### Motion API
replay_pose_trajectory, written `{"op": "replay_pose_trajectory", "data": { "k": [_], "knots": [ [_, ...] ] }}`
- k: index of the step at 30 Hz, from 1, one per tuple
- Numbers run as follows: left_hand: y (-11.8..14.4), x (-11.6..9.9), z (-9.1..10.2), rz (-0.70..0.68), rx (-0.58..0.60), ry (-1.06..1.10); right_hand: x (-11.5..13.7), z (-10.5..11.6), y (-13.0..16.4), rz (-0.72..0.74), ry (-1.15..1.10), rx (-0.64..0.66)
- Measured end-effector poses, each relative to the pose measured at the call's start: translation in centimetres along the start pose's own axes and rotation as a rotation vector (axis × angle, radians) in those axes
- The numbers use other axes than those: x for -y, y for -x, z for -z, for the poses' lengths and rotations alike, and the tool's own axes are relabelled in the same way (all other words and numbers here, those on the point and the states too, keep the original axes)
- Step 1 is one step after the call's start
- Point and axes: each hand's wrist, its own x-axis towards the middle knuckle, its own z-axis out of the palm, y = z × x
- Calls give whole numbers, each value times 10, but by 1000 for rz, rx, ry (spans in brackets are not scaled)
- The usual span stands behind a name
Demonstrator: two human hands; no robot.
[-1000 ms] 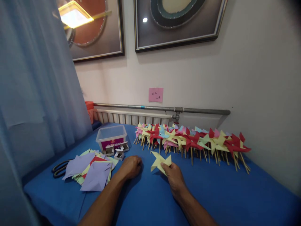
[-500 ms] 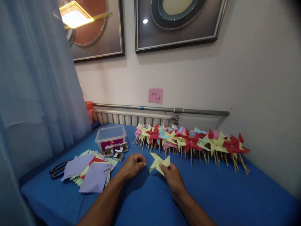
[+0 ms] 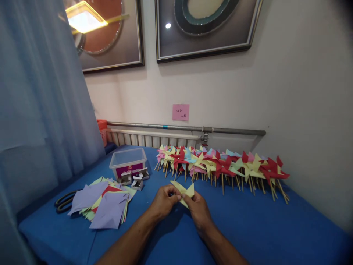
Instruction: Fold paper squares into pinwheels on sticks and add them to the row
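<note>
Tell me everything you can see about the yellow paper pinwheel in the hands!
The pinwheel looks like thin, pale yellow paper, folded, with pointed tips sticking up at its left and right. The left hand pinches its left side; the right hand holds its right side. It's held over the blue cloth. No stick shows on it. Fingers hide much of its lower part, so I can't tell whether anything is fastened there.

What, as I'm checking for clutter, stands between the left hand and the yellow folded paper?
Nothing visible: the left hand meets the yellow folded paper directly, beside the right hand. The small boxes sit off to the left.
</note>
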Motion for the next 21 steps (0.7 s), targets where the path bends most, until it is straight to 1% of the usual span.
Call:
{"op": "replay_pose_trajectory", "data": {
  "k": [3, 6, 9, 11, 15, 21],
  "knots": [
    [2, -4, -1, -26, -14, -61, -1, 0, -1, -1, -9, 35],
    [2, -6, -1, -35, 5, -70, -2, 2, -2, 17, 3, 56],
    [2, -5, 0, -44, 9, -64, -4, 4, -4, 35, 52, 59],
    [2, -4, 1, -73, -4, -76, -6, 5, -5, 41, 71, 60],
    [1, -1, 2, -108, -22, -85, -8, 5, -5, 47, 63, 72],
    [1, 0, 1, -92, -43, -128, -8, 5, -4, 33, 42, 87]
  ]
}}
